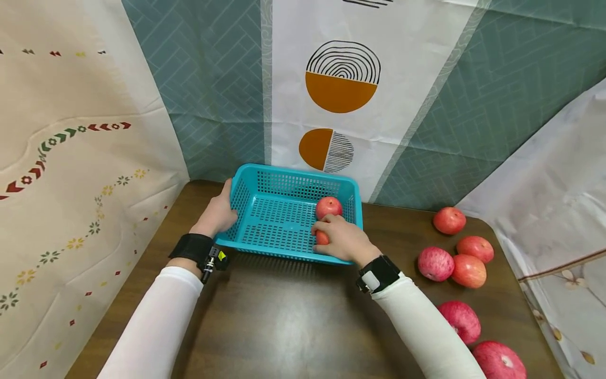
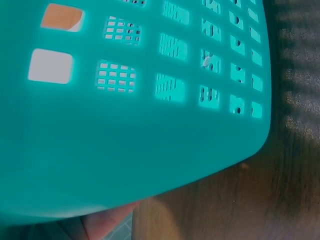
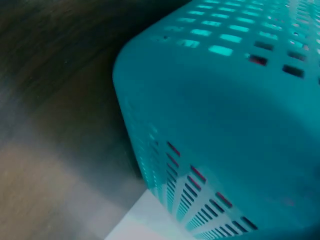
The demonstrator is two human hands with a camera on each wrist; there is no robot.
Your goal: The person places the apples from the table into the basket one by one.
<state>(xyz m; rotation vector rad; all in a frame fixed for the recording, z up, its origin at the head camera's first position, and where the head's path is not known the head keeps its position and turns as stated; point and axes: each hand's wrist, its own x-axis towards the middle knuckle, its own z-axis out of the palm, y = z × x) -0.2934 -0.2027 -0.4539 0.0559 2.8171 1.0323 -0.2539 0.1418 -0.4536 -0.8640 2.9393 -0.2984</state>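
Note:
A turquoise perforated plastic basket (image 1: pixel 279 250) stands against the back cloth on the table. My left hand (image 1: pixel 214 211) grips its left side, thumb at the rim. In the left wrist view the basket wall (image 2: pixel 125 140) covers most of the picture, with a bit of that hand showing below the rim. Inside the basket's near right corner, my right hand (image 1: pixel 346 237) holds a red apple (image 1: pixel 322 238), its fingers curled over it. Another red apple (image 1: pixel 328 206) lies just behind, by the right wall. From the right wrist, the basket's outer corner (image 3: pixel 200 110) hides the fingers.
On the right of the brown wooden table (image 1: pixel 279 321) lie several loose apples, among them one at the back (image 1: pixel 449 220), a pinkish one (image 1: pixel 435 263) and one at the front (image 1: pixel 499 360). Patterned cloths (image 1: pixel 213 105) hang behind and at both sides.

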